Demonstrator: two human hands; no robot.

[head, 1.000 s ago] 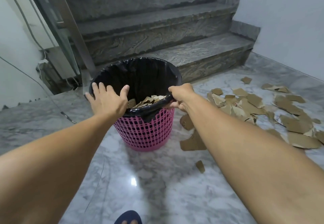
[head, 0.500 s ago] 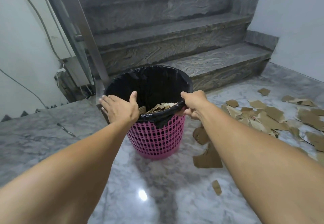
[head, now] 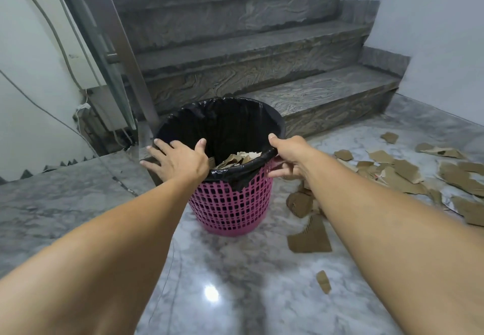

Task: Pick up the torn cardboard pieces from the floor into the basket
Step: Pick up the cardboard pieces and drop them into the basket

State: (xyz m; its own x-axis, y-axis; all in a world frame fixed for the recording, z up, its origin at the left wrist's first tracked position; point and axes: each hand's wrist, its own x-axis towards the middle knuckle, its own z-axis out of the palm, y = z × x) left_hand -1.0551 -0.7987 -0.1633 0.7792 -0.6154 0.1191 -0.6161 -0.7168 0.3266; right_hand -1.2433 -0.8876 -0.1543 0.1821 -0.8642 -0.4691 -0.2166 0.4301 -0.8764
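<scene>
Nearest me, right of the pink basket point(head: 230, 209), torn cardboard pieces point(head: 309, 237) lie flat on the floor point(head: 235, 282), more scattered farther right; they look light and stiff, best pinched by a raised edge. At the basket itself, my left hand point(head: 178, 161) rests open-fingered on the rim's left side, while my right hand's point(head: 290, 156) grip is curled round the right rim over the black liner point(head: 222, 125), some pieces already inside.
</scene>
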